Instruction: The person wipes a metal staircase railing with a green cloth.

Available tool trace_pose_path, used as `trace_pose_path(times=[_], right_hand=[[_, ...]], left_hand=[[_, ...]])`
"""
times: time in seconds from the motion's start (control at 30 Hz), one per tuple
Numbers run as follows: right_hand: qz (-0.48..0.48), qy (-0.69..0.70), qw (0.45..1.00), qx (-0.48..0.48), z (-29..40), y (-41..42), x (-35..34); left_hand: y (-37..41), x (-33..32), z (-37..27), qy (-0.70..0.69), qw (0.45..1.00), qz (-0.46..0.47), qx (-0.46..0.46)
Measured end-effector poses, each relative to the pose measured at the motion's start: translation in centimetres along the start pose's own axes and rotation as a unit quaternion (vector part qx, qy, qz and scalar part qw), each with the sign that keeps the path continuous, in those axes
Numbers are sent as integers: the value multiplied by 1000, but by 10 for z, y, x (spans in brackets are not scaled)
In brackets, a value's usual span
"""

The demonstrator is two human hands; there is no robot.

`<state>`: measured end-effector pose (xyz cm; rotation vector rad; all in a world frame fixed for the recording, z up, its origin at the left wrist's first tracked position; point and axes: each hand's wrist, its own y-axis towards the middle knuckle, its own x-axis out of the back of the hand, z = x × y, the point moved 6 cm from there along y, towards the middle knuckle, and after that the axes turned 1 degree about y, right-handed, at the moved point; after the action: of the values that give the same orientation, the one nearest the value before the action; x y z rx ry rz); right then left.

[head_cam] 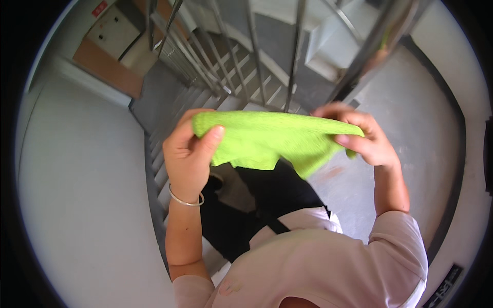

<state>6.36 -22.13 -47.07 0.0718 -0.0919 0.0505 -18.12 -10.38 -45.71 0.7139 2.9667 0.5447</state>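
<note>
A lime-green cleaning cloth (265, 134) is stretched between my two hands in front of my body. My left hand (192, 150) grips its left end, with the thumb on the near face and the fingers behind. At the other end my right hand (358, 133) pinches the cloth between thumb and fingers, slightly blurred. The upper edge of the cloth looks folded over, and its lower edge hangs loose and uneven. Part of the fingers of both hands is hidden behind the fabric.
Metal stair railings (254, 57) stand just beyond the cloth, with a handrail (369, 50) at upper right. Grey stairs (158, 165) descend along the white wall (84, 184) on the left. A grey landing floor (408, 115) lies to the right. Cabinet doors (115, 34) show at upper left.
</note>
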Motion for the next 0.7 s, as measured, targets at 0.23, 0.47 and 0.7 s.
trace_pose_path(times=[0.23, 0.47, 0.7], right_hand=[[-293, 358, 872, 159, 21, -107, 124], [-391, -12, 848, 358, 182, -56, 200], [-408, -173, 758, 478, 344, 78, 220]], left_hand=[[39, -116, -15, -63, 983, 169, 18], [100, -221, -44, -55, 981, 185, -24], [127, -227, -42, -104, 964, 243, -24]])
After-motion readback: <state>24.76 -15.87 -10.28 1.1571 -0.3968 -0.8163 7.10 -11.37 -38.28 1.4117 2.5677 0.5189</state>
